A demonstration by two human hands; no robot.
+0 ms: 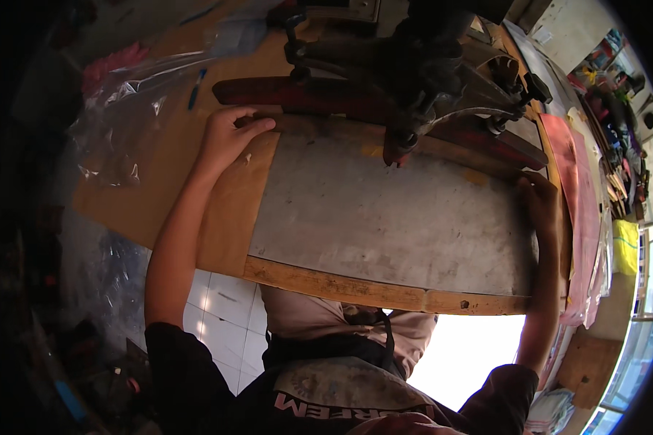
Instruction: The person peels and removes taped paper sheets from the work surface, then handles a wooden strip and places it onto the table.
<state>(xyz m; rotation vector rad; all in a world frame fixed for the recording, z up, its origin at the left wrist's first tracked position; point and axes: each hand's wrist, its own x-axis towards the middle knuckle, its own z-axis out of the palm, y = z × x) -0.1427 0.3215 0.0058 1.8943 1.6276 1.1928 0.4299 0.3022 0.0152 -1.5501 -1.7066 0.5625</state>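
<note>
A long brown strip (326, 126) lies along the far side of a grey, scuffed metal plate (384, 217). At the strip's left end, my left hand (228, 138) is closed, fingers curled and thumb stretched along the edge. My right hand (540, 199) is at the right end, its fingers curled in deep shadow. Just beyond the strip sits a long dark red bar (305, 96), fixed under a black metal machine head (428, 65) with arms and screw knobs. Shadow hides much of the contact between my fingers and the strip.
The plate rests on a wood-edged table (326, 285). Brown board or paper (167, 196) extends leftward, bearing a blue pen (196, 88) and clear plastic (123, 138). Pink sheets (569, 210) lie along the right edge. Tiled floor (221, 304) shows below; cluttered shelves (617, 123) stand right.
</note>
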